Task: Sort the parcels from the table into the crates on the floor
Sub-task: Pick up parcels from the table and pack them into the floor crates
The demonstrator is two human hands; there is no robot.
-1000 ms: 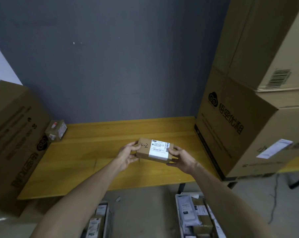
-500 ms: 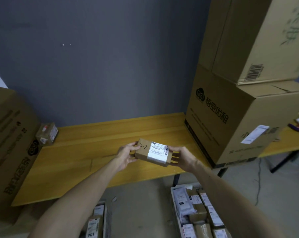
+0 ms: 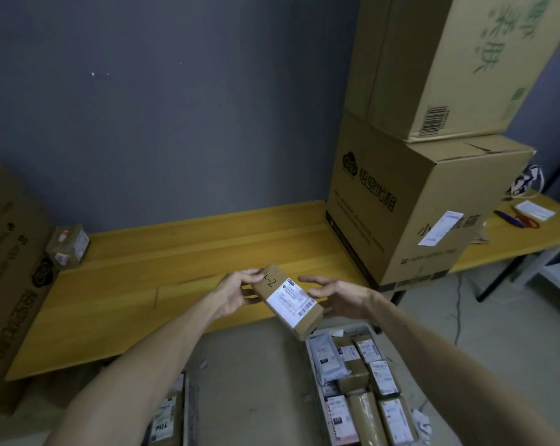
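The parcel [image 3: 286, 300] is matt brown cardboard with a smooth white paper label. The tabletop [image 3: 182, 252] is smooth yellow wood with a faint sheen. Big cartons [image 3: 410, 204] are plain matt cardboard.

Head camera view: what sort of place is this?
Likely a parcel sorting or storage room: a floor crate packed with labelled parcels, big cardboard cartons stacked on the wooden table, and the left hand holding a small parcel.

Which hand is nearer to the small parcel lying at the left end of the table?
Left. The left hand grips the held box on the side facing that parcel; the right hand is beyond the box, farther right.
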